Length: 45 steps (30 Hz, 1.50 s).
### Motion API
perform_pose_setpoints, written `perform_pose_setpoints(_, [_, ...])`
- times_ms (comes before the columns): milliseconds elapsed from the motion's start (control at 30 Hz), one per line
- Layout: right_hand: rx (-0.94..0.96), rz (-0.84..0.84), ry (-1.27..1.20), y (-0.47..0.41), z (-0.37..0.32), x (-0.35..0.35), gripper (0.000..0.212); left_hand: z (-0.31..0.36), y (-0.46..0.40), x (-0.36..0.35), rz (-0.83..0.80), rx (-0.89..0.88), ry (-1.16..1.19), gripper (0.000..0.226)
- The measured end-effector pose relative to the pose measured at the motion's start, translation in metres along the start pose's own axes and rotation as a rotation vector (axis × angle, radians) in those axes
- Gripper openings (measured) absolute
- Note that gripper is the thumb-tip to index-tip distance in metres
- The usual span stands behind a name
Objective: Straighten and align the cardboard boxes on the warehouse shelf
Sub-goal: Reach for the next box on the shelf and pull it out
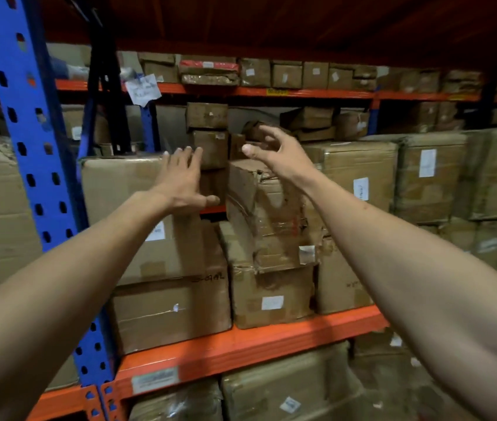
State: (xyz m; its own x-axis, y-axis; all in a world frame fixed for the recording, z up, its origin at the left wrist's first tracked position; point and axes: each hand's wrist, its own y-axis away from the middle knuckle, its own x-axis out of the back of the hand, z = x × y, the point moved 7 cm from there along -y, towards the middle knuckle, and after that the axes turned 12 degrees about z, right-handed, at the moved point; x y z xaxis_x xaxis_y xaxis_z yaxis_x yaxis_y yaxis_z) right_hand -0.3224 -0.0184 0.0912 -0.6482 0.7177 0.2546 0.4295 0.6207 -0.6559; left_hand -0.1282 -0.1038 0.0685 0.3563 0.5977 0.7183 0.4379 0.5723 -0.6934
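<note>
Brown cardboard boxes are stacked two high on the orange shelf beam (241, 347). My left hand (184, 180) lies flat, fingers spread, against the right edge of the upper left box (119, 183). My right hand (268, 150) hovers open above the battered, tilted upper middle box (265, 217), fingers curled and apart, holding nothing. Below these sit a lower left box (168, 311) and a lower middle box (274, 296). Smaller boxes (207, 132) are stacked deeper in the gap behind my hands.
A blue perforated upright (28, 147) stands left of the stack. Large taped boxes (426, 177) fill the shelf to the right. A higher orange beam (271, 92) carries small boxes, and more boxes (286, 390) lie under the lower beam.
</note>
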Motion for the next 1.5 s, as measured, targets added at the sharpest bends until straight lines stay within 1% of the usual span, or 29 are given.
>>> perform_pose_setpoints(100, [-0.037, 0.105, 0.037, -0.01, 0.014, 0.04, 0.062, 0.03, -0.01, -0.01, -0.026, -0.014, 0.03, 0.118])
perform_pose_setpoints(167, [-0.1, 0.164, 0.062, -0.01, 0.034, 0.065, 0.055, 0.054, -0.021, -0.01, -0.05, -0.036, 0.064, 0.116])
perform_pose_setpoints(200, [-0.149, 0.184, 0.073, -0.009, 0.047, 0.075, 0.056, 0.067, -0.027, -0.011, -0.068, -0.036, 0.08, 0.115])
perform_pose_setpoints(267, [-0.313, 0.163, 0.086, -0.001, 0.082, 0.09, 0.068, 0.091, -0.038, -0.014, -0.113, -0.009, 0.117, 0.111])
perform_pose_setpoints(333, [-0.481, 0.06, 0.117, 0.012, 0.12, 0.09, 0.082, 0.114, -0.049, -0.021, -0.158, 0.019, 0.14, 0.108])
perform_pose_setpoints(400, [-0.572, -0.084, 0.102, 0.023, 0.15, 0.077, 0.095, 0.138, -0.058, -0.029, -0.202, 0.034, 0.149, 0.105])
perform_pose_setpoints(433, [-0.619, -0.158, 0.051, 0.029, 0.165, 0.067, 0.1, 0.148, -0.061, -0.034, -0.223, 0.04, 0.148, 0.104])
perform_pose_setpoints(500, [-0.771, -0.255, -0.085, 0.047, 0.188, 0.051, 0.098, 0.162, -0.064, -0.045, -0.263, 0.061, 0.133, 0.105])
perform_pose_setpoints(567, [-0.914, -0.277, -0.212, 0.068, 0.203, 0.043, 0.106, 0.168, -0.064, -0.054, -0.272, 0.064, 0.105, 0.102])
perform_pose_setpoints(667, [-1.009, -0.255, -0.336, 0.078, 0.223, 0.035, 0.116, 0.167, -0.064, -0.059, -0.233, 0.071, 0.014, 0.098])
perform_pose_setpoints(733, [-1.098, -0.222, -0.399, 0.084, 0.233, 0.036, 0.114, 0.167, -0.064, -0.058, -0.229, 0.081, 0.0, 0.099])
perform_pose_setpoints(800, [-1.167, -0.238, -0.464, 0.094, 0.239, 0.032, 0.11, 0.169, -0.063, -0.057, -0.235, 0.075, 0.0, 0.099])
perform_pose_setpoints(867, [-1.218, -0.254, -0.559, 0.104, 0.245, 0.019, 0.112, 0.168, -0.063, -0.057, -0.238, 0.073, -0.007, 0.098])
perform_pose_setpoints(900, [-1.236, -0.241, -0.638, 0.106, 0.246, 0.011, 0.113, 0.165, -0.063, -0.057, -0.231, 0.072, -0.014, 0.098])
perform_pose_setpoints(967, [-1.229, -0.17, -0.793, 0.102, 0.247, -0.002, 0.102, 0.161, -0.062, -0.056, -0.197, 0.059, -0.026, 0.097])
perform_pose_setpoints(1033, [-1.204, -0.091, -0.84, 0.096, 0.245, -0.006, 0.091, 0.156, -0.062, -0.053, -0.167, 0.055, -0.006, 0.094])
perform_pose_setpoints(1133, [-1.148, -0.058, -0.85, 0.084, 0.227, -0.011, 0.082, 0.139, -0.06, -0.044, -0.161, 0.116, 0.086, 0.088])
perform_pose_setpoints(1167, [-1.122, -0.055, -0.85, 0.079, 0.219, -0.012, 0.078, 0.13, -0.059, -0.039, -0.156, 0.145, 0.117, 0.082])
perform_pose_setpoints(1233, [-1.077, -0.022, -0.83, 0.065, 0.207, -0.009, 0.068, 0.114, -0.058, -0.027, -0.118, 0.186, 0.19, 0.064])
perform_pose_setpoints(1333, [-0.999, 0.105, -0.708, 0.046, 0.191, 0.009, 0.046, 0.093, -0.052, -0.011, -0.023, 0.241, 0.313, 0.032])
perform_pose_setpoints(1400, [-0.961, 0.126, -0.635, 0.037, 0.185, 0.016, 0.046, 0.082, -0.039, -0.012, 0.039, 0.308, 0.39, 0.025])
perform_pose_setpoints(1500, [-0.887, 0.137, -0.542, 0.026, 0.186, 0.022, 0.065, 0.068, -0.011, -0.04, 0.112, 0.447, 0.507, 0.03])
